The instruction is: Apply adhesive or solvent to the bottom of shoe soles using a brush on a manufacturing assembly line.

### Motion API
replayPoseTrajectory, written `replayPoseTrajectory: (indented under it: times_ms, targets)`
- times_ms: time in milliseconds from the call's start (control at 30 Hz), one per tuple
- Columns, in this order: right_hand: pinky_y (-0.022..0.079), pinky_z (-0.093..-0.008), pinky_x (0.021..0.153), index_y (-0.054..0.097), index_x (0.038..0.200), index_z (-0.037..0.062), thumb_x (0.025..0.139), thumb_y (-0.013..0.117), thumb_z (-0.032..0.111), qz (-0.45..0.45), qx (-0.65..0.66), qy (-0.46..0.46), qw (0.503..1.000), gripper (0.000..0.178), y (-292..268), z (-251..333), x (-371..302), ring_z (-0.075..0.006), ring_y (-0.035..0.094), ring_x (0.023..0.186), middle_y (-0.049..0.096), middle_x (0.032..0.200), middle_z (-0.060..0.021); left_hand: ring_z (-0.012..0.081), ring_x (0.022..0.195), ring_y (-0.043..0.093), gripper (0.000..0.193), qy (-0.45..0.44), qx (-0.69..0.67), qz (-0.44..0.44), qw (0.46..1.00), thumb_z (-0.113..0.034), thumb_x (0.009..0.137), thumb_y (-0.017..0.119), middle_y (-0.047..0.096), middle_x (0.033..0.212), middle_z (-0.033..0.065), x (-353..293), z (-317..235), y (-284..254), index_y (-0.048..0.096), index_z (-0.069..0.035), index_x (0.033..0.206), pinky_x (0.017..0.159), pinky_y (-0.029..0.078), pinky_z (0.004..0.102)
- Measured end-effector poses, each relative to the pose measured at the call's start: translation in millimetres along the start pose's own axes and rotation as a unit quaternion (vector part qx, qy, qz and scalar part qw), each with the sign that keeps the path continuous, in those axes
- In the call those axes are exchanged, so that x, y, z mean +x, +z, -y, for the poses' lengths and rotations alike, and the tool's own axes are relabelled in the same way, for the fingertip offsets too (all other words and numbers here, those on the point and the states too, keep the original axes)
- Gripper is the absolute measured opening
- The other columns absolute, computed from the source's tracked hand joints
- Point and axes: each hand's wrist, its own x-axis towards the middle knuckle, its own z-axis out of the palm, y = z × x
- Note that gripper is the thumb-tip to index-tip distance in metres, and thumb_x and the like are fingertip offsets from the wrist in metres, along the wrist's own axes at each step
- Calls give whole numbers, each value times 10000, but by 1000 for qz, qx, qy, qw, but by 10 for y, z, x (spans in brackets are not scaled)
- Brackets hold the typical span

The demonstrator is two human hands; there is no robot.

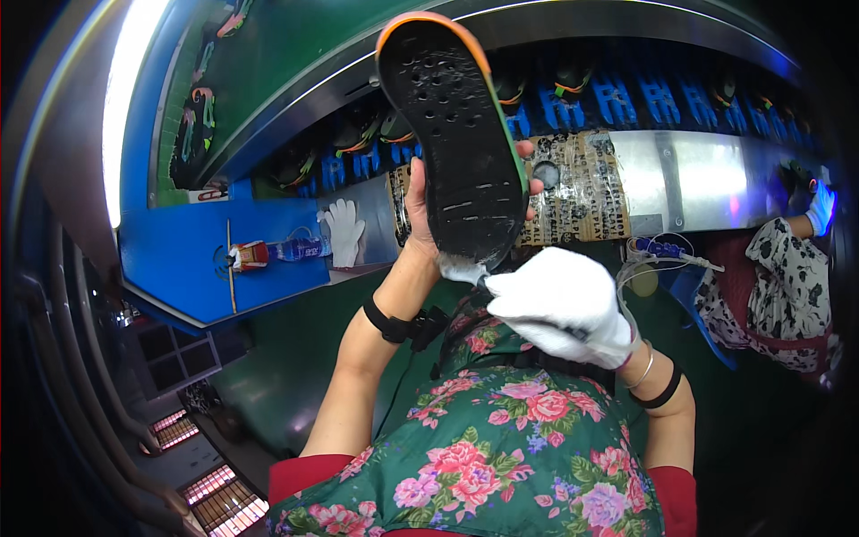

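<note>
A black shoe sole (461, 148) with an orange and green rim stands raised in front of me, its wide toe end up and a wet sheen on its surface. My bare left hand (419, 213) is closed round it from behind, thumb on the left edge and fingertips showing past the right edge. My right hand (565, 302), in a white glove, is closed on a brush (462, 269) with pale bristles. Those bristles touch the lower, heel end of the sole; the glove hides most of the handle.
Behind the sole runs a conveyor with blue racks (617, 103) holding more soles. A metal ledge (707, 179) is partly covered with taped cardboard (582, 192). On the blue table (179, 259) lie a plastic bottle (302, 248) and a white glove (343, 231). Another person (787, 277) works at right.
</note>
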Motion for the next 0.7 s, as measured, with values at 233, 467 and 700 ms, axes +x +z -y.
replayPoseTrajectory:
  times_ms: [233, 467, 700]
  targets:
    - [581, -358, 756, 789, 1049, 134, 769, 830, 53, -5, -31, -1, 999, 294, -48, -104, -10, -248, 738, 856, 782, 1059, -84, 492, 1207, 585, 1052, -90, 95, -16, 991, -719, 874, 610, 426, 1493, 297, -8, -93, 49, 282, -21, 1590, 970, 536, 598]
    - [585, -337, 776, 816, 998, 148, 788, 832, 80, 75, 82, 59, 992, 221, -116, 24, 59, -223, 734, 879, 790, 1031, -40, 509, 1220, 592, 1017, -143, 96, -82, 982, -623, 863, 658, 447, 1494, 324, -122, -245, -116, 312, 13, 1577, 1039, 510, 592]
    - [596, -344, 737, 781, 1107, 103, 776, 797, 64, 130, -33, -40, 990, 333, -83, -28, -14, -249, 734, 831, 772, 1080, -122, 337, 1120, 716, 576, -170, 64, -164, 970, -305, 935, 657, 679, 1301, 240, -126, -412, -18, 585, 31, 1396, 1046, 551, 470]
